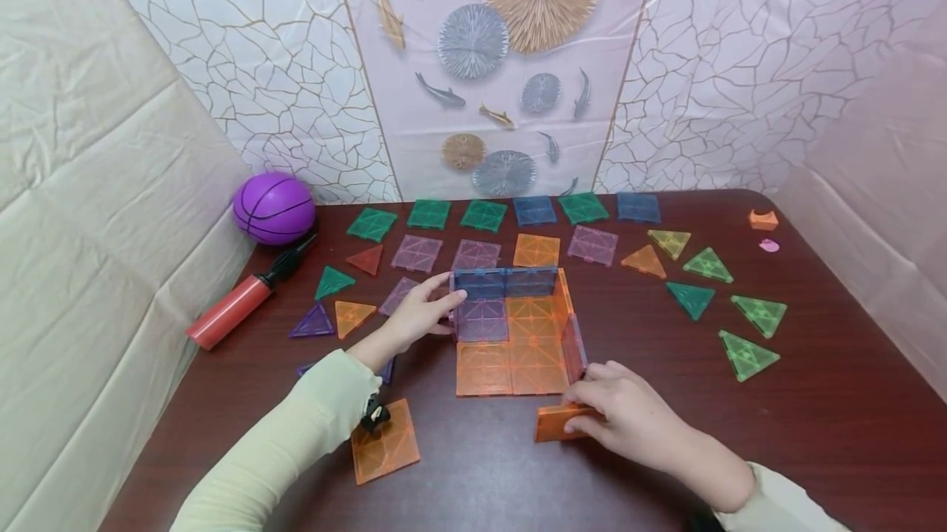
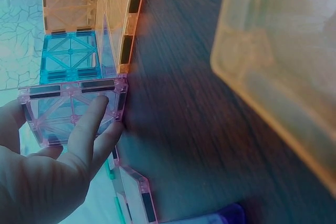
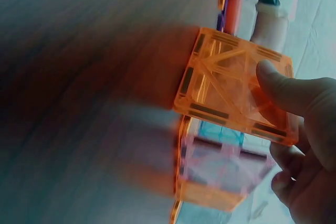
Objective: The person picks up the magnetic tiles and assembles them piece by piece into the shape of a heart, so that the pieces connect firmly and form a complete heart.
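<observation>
My left hand (image 1: pixel 417 316) pinches an upright purple square magnetic tile (image 2: pixel 60 111) at the left side of a tile box. In the left wrist view, its fingers spread over the tile's outer face. The box has a flat floor of orange tiles (image 1: pixel 482 369) and one purple tile (image 1: pixel 482 320). Blue tiles (image 1: pixel 481 282) stand along its back; an orange tile and a purple tile (image 1: pixel 573 347) stand along its right. Between thumb and fingers, my right hand (image 1: pixel 629 415) holds an orange square tile (image 3: pixel 228 80) on edge, close in front of the box's right corner.
A loose orange tile (image 1: pixel 395 446) lies by the left forearm. Behind the box are rows of green, blue and purple square tiles (image 1: pixel 417 253). Triangles (image 1: pixel 749 355) lie on both sides. A purple ball (image 1: pixel 274 208) and a red hand pump (image 1: pixel 231 312) sit at the left edge.
</observation>
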Motion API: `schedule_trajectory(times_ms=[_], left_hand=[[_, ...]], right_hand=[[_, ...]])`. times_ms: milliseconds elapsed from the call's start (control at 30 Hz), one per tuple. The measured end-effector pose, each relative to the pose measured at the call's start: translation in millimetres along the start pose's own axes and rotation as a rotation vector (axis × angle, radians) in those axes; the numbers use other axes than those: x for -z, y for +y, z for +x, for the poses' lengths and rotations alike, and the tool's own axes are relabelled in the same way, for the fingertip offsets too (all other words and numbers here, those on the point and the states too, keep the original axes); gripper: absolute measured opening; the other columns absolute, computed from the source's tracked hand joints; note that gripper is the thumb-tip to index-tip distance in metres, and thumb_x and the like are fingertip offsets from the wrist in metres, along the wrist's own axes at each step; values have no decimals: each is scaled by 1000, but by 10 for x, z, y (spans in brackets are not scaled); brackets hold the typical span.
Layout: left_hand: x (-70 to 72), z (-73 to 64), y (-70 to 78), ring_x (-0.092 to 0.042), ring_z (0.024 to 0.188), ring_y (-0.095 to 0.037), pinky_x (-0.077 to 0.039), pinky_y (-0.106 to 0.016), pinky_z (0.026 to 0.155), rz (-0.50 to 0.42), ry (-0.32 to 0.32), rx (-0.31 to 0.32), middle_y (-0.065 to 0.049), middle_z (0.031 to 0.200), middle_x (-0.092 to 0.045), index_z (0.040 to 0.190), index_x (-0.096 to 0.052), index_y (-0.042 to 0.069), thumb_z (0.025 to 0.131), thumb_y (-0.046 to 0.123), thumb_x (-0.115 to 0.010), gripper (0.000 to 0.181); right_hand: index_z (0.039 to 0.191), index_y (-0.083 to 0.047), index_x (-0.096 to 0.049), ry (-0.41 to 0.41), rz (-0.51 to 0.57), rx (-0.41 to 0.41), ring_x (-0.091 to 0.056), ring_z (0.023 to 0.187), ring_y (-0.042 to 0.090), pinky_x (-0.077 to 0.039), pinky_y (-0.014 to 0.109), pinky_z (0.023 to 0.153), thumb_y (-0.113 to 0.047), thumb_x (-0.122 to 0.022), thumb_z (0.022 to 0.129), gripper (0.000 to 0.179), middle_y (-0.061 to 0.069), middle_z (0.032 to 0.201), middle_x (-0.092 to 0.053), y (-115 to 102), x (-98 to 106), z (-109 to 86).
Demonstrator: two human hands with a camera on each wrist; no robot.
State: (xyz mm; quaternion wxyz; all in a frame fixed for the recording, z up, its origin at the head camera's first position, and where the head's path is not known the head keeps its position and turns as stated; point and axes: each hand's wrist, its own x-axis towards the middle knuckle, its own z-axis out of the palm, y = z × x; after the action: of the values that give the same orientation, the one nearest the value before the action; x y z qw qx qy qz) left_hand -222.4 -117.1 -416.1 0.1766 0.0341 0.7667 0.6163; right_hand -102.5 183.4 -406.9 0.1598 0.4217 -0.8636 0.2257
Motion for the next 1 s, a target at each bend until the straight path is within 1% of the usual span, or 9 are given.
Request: schedule_trajectory(times_ms=[167, 300, 367, 433, 567, 667, 833, 1000], left_hand=[[-2, -3, 12, -51, 125, -37, -54, -47, 84, 6, 9, 8, -23, 140, -47, 151, -29, 10, 97, 28, -59, 64], [-1, -2, 15, -50, 126, -37, -53, -47, 85, 10, 13, 11, -22, 142, -45, 151, -30, 11, 97, 29, -60, 65], [0, 1, 9, -50, 126, -37, -53, -47, 85, 11, 10, 9, -23, 142, -45, 151, -29, 11, 97, 29, -60, 65], [1, 4, -1, -50, 126, -38, -53, -46, 85, 17, 5, 7, -23, 142, -45, 151, -28, 11, 97, 30, -60, 66], [4, 15, -25, -50, 126, -38, -54, -46, 85, 18, 0, 5, -23, 142, -45, 152, -28, 10, 96, 30, -60, 67], [-2, 20, -32, -50, 126, -38, -54, -46, 84, 14, 0, 9, -23, 142, -45, 151, -28, 11, 96, 30, -60, 67], [-2, 24, -32, -50, 126, -38, -54, -46, 84, 14, 1, 11, -23, 142, -45, 151, -28, 11, 96, 30, -60, 67], [4, 24, -28, -50, 126, -37, -54, -46, 83, 18, 3, 7, -22, 142, -45, 152, -28, 11, 96, 30, -60, 67]], right_hand=[[85, -20, -70, 53, -38, 62, -29, 63, 2, -22, 18, 62, -26, -87, 65, 26, -14, 69, -50, -15, -72, 92], [83, -21, -69, 73, -62, 82, -29, 64, 4, -19, 21, 65, -29, -87, 64, 27, -14, 67, -50, 13, -113, 161], [83, -21, -70, 64, -75, 76, -32, 66, 5, -20, 23, 67, -30, -87, 64, 27, -14, 67, -52, 29, -127, 188], [84, -20, -70, 45, -84, 67, -38, 69, 6, -24, 26, 70, -31, -87, 65, 27, -14, 69, -56, 45, -137, 210], [86, -18, -71, -4, -85, 35, -48, 76, 8, -32, 36, 79, -29, -87, 68, 26, -12, 75, -63, 83, -154, 244], [87, -17, -71, -27, -76, 19, -53, 78, 10, -35, 42, 86, -27, -86, 69, 26, -10, 78, -65, 115, -162, 264], [86, -15, -69, -18, -68, 10, -58, 79, 11, -38, 47, 95, -23, -87, 68, 27, -8, 78, -66, 170, -169, 288], [85, -15, -68, -14, -51, -18, -58, 80, 11, -36, 50, 102, -22, -88, 68, 27, -7, 78, -66, 187, -167, 299]])
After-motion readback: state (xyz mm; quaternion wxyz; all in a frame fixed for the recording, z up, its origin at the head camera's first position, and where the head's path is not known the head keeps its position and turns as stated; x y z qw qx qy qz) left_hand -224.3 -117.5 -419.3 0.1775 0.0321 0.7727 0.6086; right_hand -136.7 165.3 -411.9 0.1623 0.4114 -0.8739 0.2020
